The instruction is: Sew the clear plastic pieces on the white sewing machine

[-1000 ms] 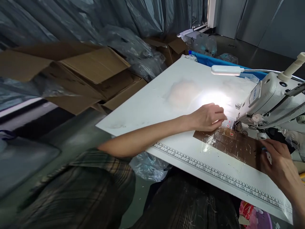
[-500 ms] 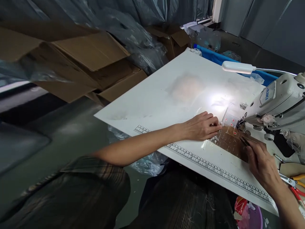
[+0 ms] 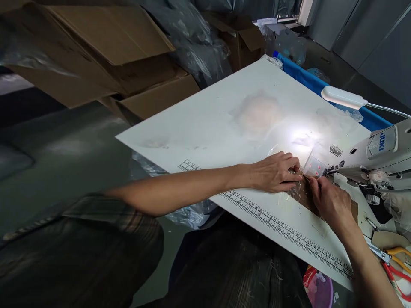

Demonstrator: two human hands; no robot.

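Note:
My left hand (image 3: 278,172) lies at the near left of the sewing machine needle, fingers bent and pressed together on the work surface. Whatever thin material is under its fingertips is hard to make out. My right hand (image 3: 330,197) is closed on dark tweezers (image 3: 306,177), whose tip points at the left fingertips. A small see-through piece with red spots (image 3: 316,167) lies beside the presser foot (image 3: 329,171). Beneath both hands is a brown plate (image 3: 303,195) with clear, shiny film and bits on it. The sewing machine (image 3: 369,154) stands at the right.
A white lamp (image 3: 343,97) lights the white table (image 3: 218,115), which has a printed ruler (image 3: 282,227) along its near edge. Orange- and red-handled tools (image 3: 390,259) lie at the right. Cardboard boxes (image 3: 154,96) stand left beyond the table; a purple bin (image 3: 324,293) is below.
My right hand has moved left and forward, bringing the tweezers to my left fingertips. My left hand stays at nearly the same spot by the needle. The view has shifted slightly.

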